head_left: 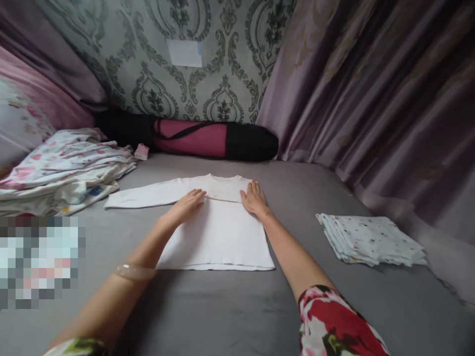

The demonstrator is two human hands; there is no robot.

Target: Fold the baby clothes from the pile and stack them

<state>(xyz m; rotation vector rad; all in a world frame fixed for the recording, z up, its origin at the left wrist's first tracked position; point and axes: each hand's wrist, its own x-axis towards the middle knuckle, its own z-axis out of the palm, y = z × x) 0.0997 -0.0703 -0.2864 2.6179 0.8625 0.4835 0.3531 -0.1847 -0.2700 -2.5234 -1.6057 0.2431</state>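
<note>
A white long-sleeved shirt point(226, 237) lies flat on the grey sheet, its neckline away from me. One sleeve stretches out to the left; the other is folded across the upper chest. My left hand point(190, 203) is over the shirt's left side below the shoulder, fingers extended and holding nothing. On the right shoulder edge, my right hand point(254, 197) rests palm down with its fingers stretched out.
A stack of folded printed cloths point(371, 240) lies on the right. Rumpled patterned fabric point(74, 158) is at the left, beside a small pink item point(141, 152). A black and maroon long bag point(193, 138) lies along the wall. Curtains hang on both sides.
</note>
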